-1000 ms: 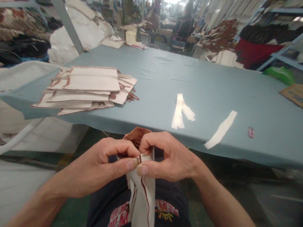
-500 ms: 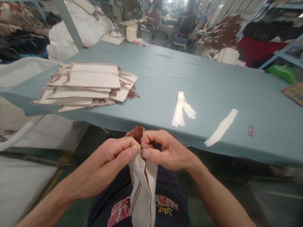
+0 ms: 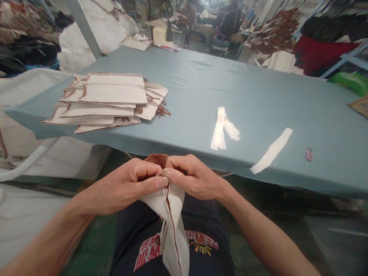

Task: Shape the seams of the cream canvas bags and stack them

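Note:
A cream cloth piece [image 3: 172, 230] with brown edging hangs down in front of my lap, its upper end bunched between my fingers. My left hand [image 3: 135, 186] pinches it from the left with thumb and forefinger. Right against that, my right hand [image 3: 191, 178] pinches the same edge, the two thumbs touching. Brown fabric [image 3: 156, 159] stands up behind the fingers. What exactly lies under the fingertips is hidden.
On the blue-covered table [image 3: 189, 88] lie a stack of cream cloth pieces with brown edging [image 3: 112, 90], white strips [image 3: 220, 128], another white strip [image 3: 271, 151] and a small pink tool [image 3: 309, 154]. A person [image 3: 228, 23] sits beyond the table.
Both hands have shifted slightly up and left with the cloth, the right thumb now lying over the left thumb's tip. The cloth's upper part has turned and spread leftward.

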The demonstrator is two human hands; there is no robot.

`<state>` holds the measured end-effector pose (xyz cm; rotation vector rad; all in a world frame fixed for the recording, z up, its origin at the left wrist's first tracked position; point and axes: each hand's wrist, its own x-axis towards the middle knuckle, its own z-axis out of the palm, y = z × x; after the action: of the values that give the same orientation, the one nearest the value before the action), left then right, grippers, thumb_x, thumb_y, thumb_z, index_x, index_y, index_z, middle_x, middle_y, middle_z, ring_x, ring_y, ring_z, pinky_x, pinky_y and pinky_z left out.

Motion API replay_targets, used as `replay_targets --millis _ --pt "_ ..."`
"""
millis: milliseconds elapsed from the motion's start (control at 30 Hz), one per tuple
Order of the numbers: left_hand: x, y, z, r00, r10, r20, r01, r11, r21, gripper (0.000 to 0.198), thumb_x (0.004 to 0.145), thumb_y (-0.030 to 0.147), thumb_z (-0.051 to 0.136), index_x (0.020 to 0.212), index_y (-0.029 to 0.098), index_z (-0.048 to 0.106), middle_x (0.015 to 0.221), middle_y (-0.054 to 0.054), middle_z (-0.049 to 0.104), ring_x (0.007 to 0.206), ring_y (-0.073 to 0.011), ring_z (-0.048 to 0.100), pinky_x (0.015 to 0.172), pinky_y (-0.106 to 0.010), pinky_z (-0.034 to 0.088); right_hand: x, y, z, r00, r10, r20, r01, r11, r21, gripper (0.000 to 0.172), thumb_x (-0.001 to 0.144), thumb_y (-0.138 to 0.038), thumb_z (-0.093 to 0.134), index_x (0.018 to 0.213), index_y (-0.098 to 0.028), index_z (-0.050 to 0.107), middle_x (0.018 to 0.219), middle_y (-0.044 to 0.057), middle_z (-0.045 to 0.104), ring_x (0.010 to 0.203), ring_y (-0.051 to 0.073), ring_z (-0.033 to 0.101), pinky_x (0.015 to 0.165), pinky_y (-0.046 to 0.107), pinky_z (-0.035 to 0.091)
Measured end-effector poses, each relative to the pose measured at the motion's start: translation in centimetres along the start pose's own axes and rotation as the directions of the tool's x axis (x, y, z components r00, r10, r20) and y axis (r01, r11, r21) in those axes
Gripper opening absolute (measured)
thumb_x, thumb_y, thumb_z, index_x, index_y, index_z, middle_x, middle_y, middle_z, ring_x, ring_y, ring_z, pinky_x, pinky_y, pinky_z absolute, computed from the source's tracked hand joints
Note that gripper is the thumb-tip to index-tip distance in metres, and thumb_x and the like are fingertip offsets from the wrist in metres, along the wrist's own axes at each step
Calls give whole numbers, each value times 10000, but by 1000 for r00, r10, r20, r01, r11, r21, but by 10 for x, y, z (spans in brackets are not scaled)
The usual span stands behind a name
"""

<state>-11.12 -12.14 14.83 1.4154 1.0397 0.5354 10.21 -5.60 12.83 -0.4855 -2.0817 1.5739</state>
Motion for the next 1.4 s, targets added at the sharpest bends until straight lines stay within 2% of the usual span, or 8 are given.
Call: replay_targets --millis 233,400,533,700,800,1000,1233,1400 --pt "-12 20 -1 927 101 -361 -89 995 48 409 1035 438 626 746 168 736 689 36 639 656 -120 531 610 -182 451 21 -29 -2 954 -46 -297 12 993 -115 185 970 -394 646 977 -210 629 1033 39 711 982 188 632 893 343 488" --pt "-13 17 16 830 159 -535 -92 984 150 394 1051 464 630 807 191 776 724 28 700 658 -134 598 590 -181 482 -3 -43 8 920 86 -383 -152 978 -145 93 934 -308 630 901 -221 635 836 -14 677 777 157 594 733 306 475" --pt "-5 7 30 795 169 -583 -78 981 178 401 1026 451 636 737 191 737 710 16 684 635 -141 599 578 -198 476 -18 -26 19 905 -76 -420 -62 950 -306 67 888 -207 632 954 -215 630 864 -6 706 706 139 583 678 283 474" --pt "4 -8 38 780 131 -612 -47 987 151 418 1045 429 586 727 198 727 770 -4 698 708 -174 634 624 -240 496 -20 -1 17 871 -432 -234 165 707 -688 187 990 -149 562 1126 -215 673 865 18 736 675 145 602 634 279 449" --pt "4 -10 38 788 108 -606 -43 992 120 427 1037 426 572 702 200 707 719 12 618 632 -151 564 554 -241 453 -17 3 12 876 -459 -151 185 607 -773 220 988 -124 533 1093 -233 693 780 -2 720 644 145 597 616 285 426" --pt "5 -19 49 759 49 -649 -34 999 35 436 1031 434 612 675 196 695 703 9 612 609 -141 524 527 -233 432 -19 8 11 894 -443 -72 233 594 -770 215 982 -111 516 836 -233 617 691 -19 680 599 127 557 569 287 378" --pt "15 -45 70 721 -122 -682 -84 962 -261 472 1034 563 600 776 193 737 670 -4 638 581 -163 516 516 -261 466 -38 36 23 905 -360 -225 178 803 -568 428 1104 -400 587 719 -264 457 603 -37 540 537 128 468 557 294 371" --pt "6 -30 62 743 9 -669 -23 1000 -12 449 1060 488 584 729 199 677 652 15 624 589 -143 522 538 -239 423 -40 29 32 878 -126 -463 -10 960 -280 407 983 -544 704 786 -251 502 645 -60 540 540 110 454 551 267 370"
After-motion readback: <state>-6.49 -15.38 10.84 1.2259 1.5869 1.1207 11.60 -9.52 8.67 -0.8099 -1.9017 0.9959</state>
